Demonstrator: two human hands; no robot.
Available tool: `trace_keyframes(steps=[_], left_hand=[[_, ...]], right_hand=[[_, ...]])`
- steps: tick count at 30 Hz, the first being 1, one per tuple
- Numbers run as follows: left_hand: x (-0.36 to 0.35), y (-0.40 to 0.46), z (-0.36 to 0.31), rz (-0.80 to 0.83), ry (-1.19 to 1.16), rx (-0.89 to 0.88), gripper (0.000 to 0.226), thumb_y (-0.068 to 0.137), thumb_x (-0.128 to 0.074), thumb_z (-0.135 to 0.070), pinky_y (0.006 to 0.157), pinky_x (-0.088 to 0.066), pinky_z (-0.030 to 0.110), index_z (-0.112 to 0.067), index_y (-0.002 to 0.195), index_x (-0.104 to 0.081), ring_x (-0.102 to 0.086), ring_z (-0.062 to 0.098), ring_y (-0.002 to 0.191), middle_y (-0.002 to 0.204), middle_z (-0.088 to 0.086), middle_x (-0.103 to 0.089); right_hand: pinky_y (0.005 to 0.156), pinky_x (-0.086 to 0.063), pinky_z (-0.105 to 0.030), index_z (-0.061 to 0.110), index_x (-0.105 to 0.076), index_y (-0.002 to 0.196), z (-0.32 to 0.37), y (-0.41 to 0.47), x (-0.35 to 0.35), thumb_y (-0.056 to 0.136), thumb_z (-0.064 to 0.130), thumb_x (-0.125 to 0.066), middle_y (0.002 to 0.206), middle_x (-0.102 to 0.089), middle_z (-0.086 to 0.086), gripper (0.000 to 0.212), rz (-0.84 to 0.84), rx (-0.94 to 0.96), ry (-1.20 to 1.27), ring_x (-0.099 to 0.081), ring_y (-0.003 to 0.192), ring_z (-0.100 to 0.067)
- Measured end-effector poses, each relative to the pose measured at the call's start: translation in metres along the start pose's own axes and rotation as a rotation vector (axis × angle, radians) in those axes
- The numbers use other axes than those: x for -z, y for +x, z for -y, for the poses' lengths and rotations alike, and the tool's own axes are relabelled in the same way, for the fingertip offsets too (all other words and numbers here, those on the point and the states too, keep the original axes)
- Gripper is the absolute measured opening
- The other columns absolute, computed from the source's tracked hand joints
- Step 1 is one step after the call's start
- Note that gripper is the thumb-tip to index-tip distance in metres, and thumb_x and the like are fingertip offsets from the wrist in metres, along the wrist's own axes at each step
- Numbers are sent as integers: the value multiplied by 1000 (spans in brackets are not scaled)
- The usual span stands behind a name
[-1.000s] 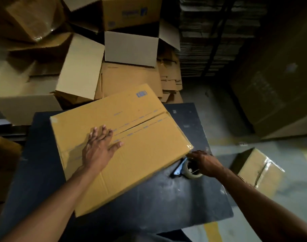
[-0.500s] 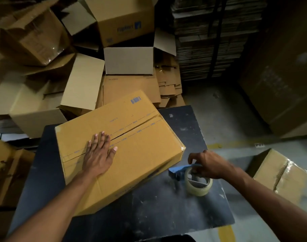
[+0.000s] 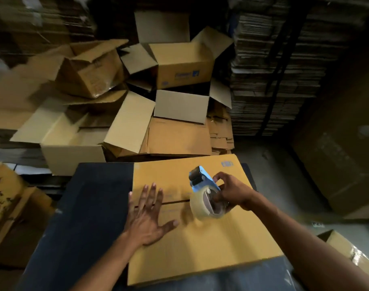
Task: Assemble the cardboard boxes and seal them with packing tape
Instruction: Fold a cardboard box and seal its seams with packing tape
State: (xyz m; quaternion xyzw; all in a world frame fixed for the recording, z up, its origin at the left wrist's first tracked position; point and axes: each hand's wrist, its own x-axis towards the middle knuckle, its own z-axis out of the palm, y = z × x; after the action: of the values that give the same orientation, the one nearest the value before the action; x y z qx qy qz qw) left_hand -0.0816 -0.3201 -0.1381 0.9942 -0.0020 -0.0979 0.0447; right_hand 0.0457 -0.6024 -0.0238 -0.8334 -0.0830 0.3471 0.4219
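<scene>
- Presently, the cardboard box (image 3: 200,238) lay flaps-closed on the dark table (image 3: 91,206).
- Left hand (image 3: 147,217) pressed flat, fingers spread, beside the seam.
- Right hand (image 3: 232,191) gripped the tape dispenser (image 3: 204,194) above the box.

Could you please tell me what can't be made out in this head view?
- Seam of the box: its right part is hidden behind the tape dispenser and right hand.
- Left hand lies flat over the seam's left end.
- Blue logo on the far box: blurred, unreadable.
</scene>
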Motion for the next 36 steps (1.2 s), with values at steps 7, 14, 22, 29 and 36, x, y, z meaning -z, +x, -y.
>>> trace_keyframes(steps=[7,14,22,29,36], left_hand=[[-12,-17,35,-26,-65,-28,106,86,-9,-94,118,20,64,-25,162,15,31,25,153,167,-4,30],[-15,-16,35,-75,-96,-29,103,88,-11,-93,119,20,65,-25,164,4,28,27,155,170,-2,20],[10,-15,28,-63,-430,70,105,85,-15,-95,119,23,62,-29,165,2,30,16,154,169,-10,20],[90,-11,-20,-90,-1712,367,72,84,-37,-92,106,-49,36,-37,117,-69,-66,9,114,120,-11,-75],[78,-14,-11,-142,-2012,608,49,99,-58,-57,96,-58,39,-16,121,-71,-74,24,109,111,8,-78]], right_hand=[[70,-65,-50,16,-66,117,21,19,-19,86,-2,-72,110,-70,-17,36,-4,-14,-7,-75,91,-33],[71,-65,-48,18,-60,116,38,31,-33,81,6,-82,111,-65,-13,43,-49,74,-94,-73,92,-32],[68,-62,-28,28,-61,110,39,41,-46,75,22,-90,105,-67,5,46,-53,150,-318,-67,95,-17],[75,-58,-30,28,-56,124,54,49,-63,77,34,-87,112,-65,7,57,-117,209,-725,-63,102,-15],[64,-50,-26,28,-53,129,68,45,-89,79,47,-83,111,-67,6,61,-195,288,-953,-57,89,-12]])
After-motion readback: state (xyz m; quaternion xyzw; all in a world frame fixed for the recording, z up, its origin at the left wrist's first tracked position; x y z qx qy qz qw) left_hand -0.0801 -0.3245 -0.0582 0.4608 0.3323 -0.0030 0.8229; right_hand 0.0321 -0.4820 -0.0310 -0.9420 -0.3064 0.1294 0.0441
